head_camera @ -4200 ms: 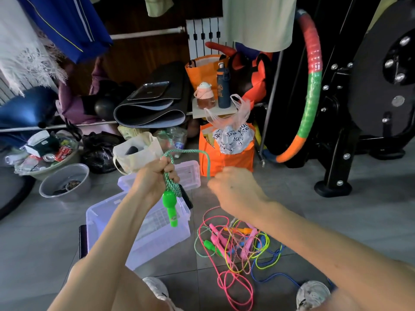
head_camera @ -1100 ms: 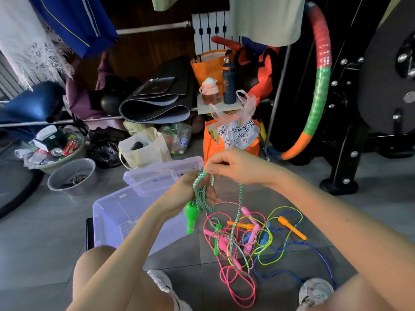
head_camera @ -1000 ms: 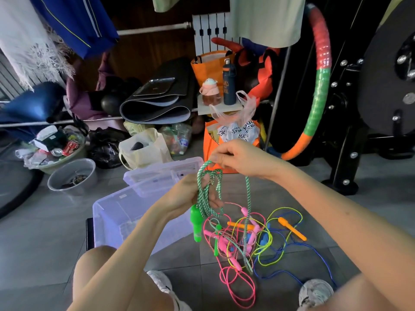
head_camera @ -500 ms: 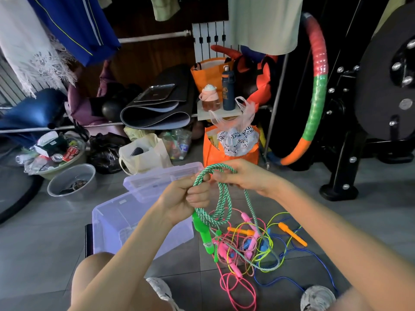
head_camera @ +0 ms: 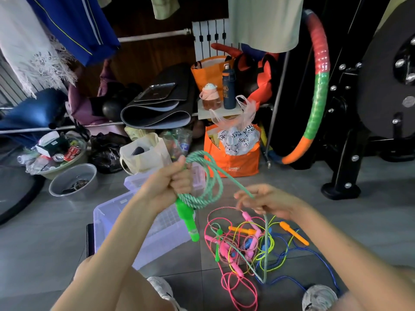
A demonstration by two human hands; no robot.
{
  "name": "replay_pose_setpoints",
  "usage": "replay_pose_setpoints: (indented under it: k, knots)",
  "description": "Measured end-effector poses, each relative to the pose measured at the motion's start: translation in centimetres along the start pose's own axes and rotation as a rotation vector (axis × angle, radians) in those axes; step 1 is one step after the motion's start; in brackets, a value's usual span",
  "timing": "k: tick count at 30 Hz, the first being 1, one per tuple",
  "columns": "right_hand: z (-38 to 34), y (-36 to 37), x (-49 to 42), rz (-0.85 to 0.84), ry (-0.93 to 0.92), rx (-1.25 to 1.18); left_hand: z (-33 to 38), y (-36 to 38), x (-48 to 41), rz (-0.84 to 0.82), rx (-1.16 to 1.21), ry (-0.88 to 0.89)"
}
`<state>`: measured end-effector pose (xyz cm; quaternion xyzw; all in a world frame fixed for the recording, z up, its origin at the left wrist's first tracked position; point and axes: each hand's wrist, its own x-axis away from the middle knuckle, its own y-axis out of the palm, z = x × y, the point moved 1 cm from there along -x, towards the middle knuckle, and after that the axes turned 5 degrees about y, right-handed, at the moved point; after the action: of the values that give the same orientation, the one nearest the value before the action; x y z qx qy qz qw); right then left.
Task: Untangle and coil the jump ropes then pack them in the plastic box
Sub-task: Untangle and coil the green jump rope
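My left hand grips several loops of a green-and-white jump rope, and its green handle hangs below the fist. From the coil the rope runs to my right hand, which pinches it; the strand then drops into a tangle of pink, yellow, blue and orange ropes on the floor. A clear plastic box stands on the floor to the left, below my left arm, with its lid behind it.
An orange bag and a cream tote stand behind the box. Two bowls of clutter sit at far left. A hoop leans against a black weight machine on the right. My shoes flank the rope pile.
My right hand has moved down and to the right away from the left hand, sliding along the green rope. The coil in my left hand has gained a loop.
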<state>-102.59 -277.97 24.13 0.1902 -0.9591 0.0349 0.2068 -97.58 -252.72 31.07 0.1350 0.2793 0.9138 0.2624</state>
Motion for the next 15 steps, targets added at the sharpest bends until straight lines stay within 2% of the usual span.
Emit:
replay_pose_setpoints:
  k: [1,3,5,7,8,10,12,15]
  knots:
    - [1.4,-0.9,0.4,0.057,0.026,0.023,1.0,-1.2,-0.2,-0.025,0.129,0.017]
    - [4.4,-3.0,1.2,0.191,0.06,0.006,2.9,-3.9,-0.3,-0.202,0.389,0.019]
    - [6.8,-4.9,1.9,0.366,0.06,-0.078,4.1,-6.7,-0.2,-0.17,0.523,0.05]
    - [7.8,-5.7,2.6,0.563,0.057,-0.163,4.7,-8.5,0.0,-0.129,0.556,0.08]
    - [7.3,-5.4,2.7,0.642,0.038,-0.195,4.8,-8.8,0.0,-0.087,0.535,0.118]
    - [4.6,-4.1,2.6,0.771,-0.063,-0.188,4.2,-9.1,-0.2,0.118,0.461,0.191]
    - [0.8,-2.5,2.1,0.903,-0.242,0.015,3.3,-8.7,-0.6,0.3,0.384,0.211]
    - [-6.1,0.6,2.1,0.939,-0.577,0.348,1.7,-7.9,-1.4,0.45,0.268,0.186]
